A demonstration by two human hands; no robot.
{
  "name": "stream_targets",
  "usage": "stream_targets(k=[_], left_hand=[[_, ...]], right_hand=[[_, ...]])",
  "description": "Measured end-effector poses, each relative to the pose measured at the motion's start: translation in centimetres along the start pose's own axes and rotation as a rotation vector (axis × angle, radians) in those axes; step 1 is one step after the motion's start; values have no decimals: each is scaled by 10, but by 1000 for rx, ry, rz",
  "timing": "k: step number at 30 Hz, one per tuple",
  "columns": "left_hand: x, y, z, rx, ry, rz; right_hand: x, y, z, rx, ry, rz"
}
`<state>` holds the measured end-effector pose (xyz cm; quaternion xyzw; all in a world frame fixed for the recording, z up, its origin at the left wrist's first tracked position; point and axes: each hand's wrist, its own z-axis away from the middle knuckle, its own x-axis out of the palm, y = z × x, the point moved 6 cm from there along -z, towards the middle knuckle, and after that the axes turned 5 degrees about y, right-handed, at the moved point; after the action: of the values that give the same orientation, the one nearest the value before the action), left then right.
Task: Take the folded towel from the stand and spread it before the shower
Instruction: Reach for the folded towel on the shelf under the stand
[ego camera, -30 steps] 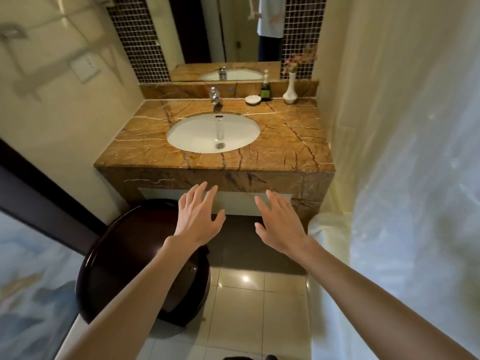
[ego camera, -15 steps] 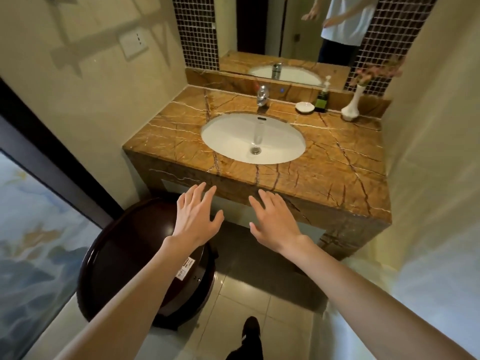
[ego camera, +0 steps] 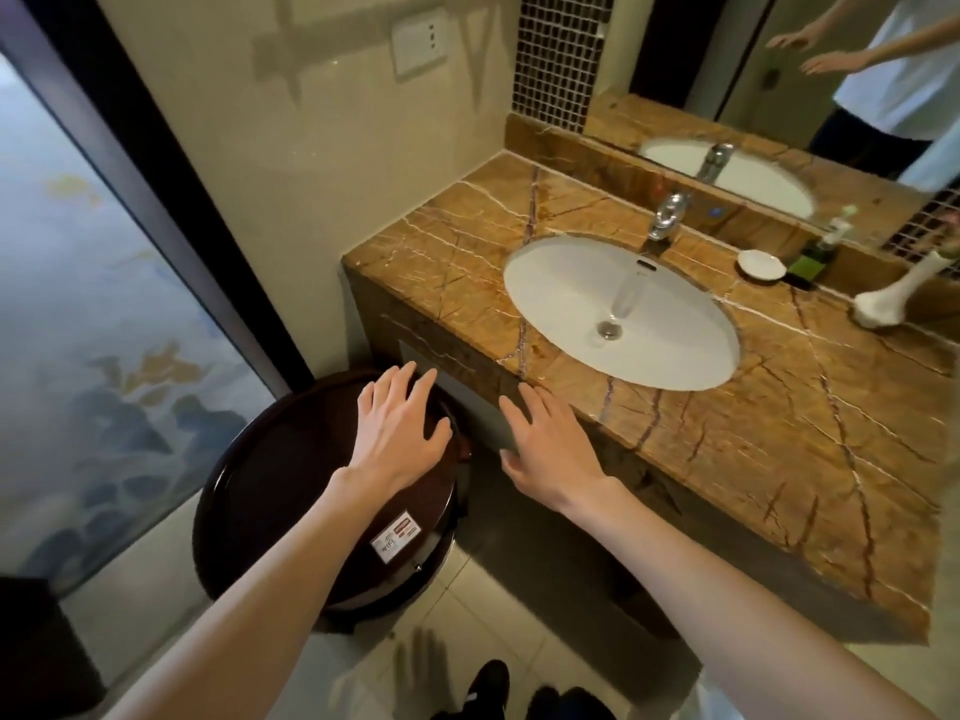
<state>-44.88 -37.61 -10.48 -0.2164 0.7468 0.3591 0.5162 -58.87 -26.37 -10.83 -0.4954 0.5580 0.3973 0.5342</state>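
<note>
No towel and no stand show in the head view. My left hand (ego camera: 397, 431) hovers with fingers spread above a dark round bin lid (ego camera: 270, 485). My right hand (ego camera: 548, 441) is held out flat, fingers apart, in front of the brown marble vanity's front edge (ego camera: 675, 449). Both hands hold nothing.
A white oval sink (ego camera: 571, 304) with a chrome tap (ego camera: 667, 215) is set in the vanity. At the back right stand a small white dish (ego camera: 762, 265), a green bottle (ego camera: 821, 252) and a white vase (ego camera: 893, 296). A mirror (ego camera: 753, 70) hangs above, and a frosted patterned glass panel (ego camera: 78, 304) at the left. My dark shoes (ego camera: 488, 688) rest on pale floor tiles.
The view has swung left and down: the shower curtain at the right has left the frame, the glass panel and bin fill more of it. Both hands stay open, held out ahead.
</note>
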Motion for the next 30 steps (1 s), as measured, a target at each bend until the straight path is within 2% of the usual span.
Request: stream_targets(k=[13, 22, 30], left_hand=[[7, -35, 30, -341, 72, -95], [4, -31, 87, -626, 105, -211], [-9, -31, 148, -750, 136, -223]], right_hand=[[34, -20, -46, -319, -76, -130], [64, -33, -33, -620, -161, -137], [84, -68, -3, -761, -194, -134]])
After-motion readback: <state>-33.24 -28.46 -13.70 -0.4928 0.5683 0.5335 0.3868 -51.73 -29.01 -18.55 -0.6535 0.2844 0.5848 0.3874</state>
